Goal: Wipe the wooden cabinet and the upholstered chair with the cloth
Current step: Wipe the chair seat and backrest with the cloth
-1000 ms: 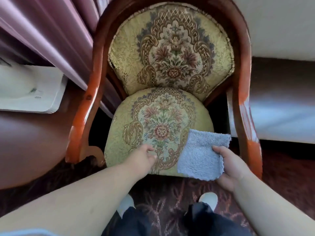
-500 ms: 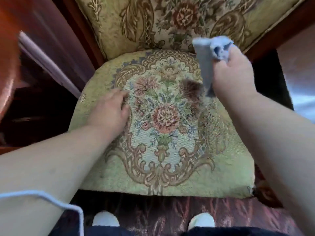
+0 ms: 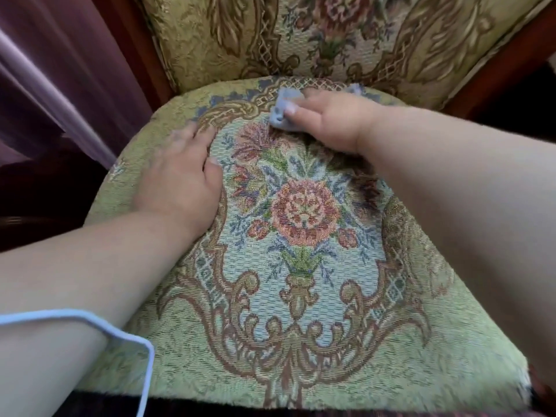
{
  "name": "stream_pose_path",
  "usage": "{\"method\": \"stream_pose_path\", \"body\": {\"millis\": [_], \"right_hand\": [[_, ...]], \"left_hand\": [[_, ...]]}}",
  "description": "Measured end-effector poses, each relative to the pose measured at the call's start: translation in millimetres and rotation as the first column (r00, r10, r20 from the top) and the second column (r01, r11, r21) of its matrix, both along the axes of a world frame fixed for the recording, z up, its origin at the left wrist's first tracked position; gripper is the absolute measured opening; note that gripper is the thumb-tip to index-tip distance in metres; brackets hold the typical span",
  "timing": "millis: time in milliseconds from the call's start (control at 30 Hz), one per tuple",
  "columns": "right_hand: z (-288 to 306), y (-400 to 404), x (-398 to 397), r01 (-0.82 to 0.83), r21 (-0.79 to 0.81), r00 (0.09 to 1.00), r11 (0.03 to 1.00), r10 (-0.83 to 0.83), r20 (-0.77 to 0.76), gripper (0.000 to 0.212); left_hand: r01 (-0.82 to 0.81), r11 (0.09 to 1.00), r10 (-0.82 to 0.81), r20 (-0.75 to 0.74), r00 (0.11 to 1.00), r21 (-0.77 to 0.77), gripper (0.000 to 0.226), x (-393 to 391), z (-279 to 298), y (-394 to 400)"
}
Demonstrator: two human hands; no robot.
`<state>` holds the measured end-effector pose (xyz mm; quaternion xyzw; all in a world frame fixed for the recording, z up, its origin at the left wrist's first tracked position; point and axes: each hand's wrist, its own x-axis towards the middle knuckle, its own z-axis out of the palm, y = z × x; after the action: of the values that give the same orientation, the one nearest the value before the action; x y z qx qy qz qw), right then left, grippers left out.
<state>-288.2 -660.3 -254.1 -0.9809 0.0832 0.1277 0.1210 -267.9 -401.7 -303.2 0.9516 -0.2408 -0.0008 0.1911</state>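
The upholstered chair fills the view: its yellow-green seat cushion [image 3: 301, 311] has a woven flower pattern, and the padded backrest [image 3: 331, 34] rises behind it. My right hand [image 3: 328, 121] presses a bunched blue-grey cloth [image 3: 282, 111] onto the back of the seat, near the backrest. Most of the cloth is hidden under the hand. My left hand [image 3: 183, 173] lies flat on the left part of the seat, fingers spread, holding nothing. No wooden cabinet is in view.
The chair's reddish-brown wooden frame [image 3: 141, 46] runs up both sides of the backrest. A purple curtain [image 3: 60, 70] hangs at the left. A dark patterned carpet [image 3: 210, 412] shows below the seat's front edge.
The view has closed in on the seat. My right hand brought the cloth down from in front of the backrest onto the seat. My left hand stays flat on the cushion's left side.
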Motion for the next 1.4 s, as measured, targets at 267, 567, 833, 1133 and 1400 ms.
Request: {"method": "stream_pose_path", "body": {"millis": [267, 567, 833, 1133, 1400], "right_hand": [[-9.6, 71.2, -110.4, -0.246, -0.032, 0.964, 0.969, 0.248, 0.098, 0.058], [-19.8, 122.8, -208.0, -0.436, -0.156, 0.880, 0.886, 0.457, 0.134, 0.061], [-16.9, -4.4, -36.7, 0.091, -0.246, 0.988, 0.965, -0.057, 0.143, 0.055], [-15.2, 84.8, -49.9, -0.044, -0.162, 0.983, 0.986, 0.071, 0.169, 0.058], [-28.7, 154.2, -209.8, -0.526, -0.094, 0.836, 0.845, 0.534, 0.126, 0.061]], "left_hand": [[-0.018, 0.999, 0.017, 0.045, 0.999, 0.030, 0.056, 0.5, -3.6, -2.4], [-0.014, 0.999, 0.012, 0.044, 0.999, 0.047, 0.057, 2.6, -1.5, -2.9], [-0.023, 1.000, 0.023, 0.011, 1.000, -0.003, 0.057, 0.2, -10.1, -3.6], [-0.024, 0.983, 0.016, -0.042, 0.999, -0.180, 0.052, 1.3, -8.8, 1.0], [-0.020, 0.982, 0.015, -0.023, 1.000, -0.189, 0.048, 0.6, -0.3, 6.9]]}}
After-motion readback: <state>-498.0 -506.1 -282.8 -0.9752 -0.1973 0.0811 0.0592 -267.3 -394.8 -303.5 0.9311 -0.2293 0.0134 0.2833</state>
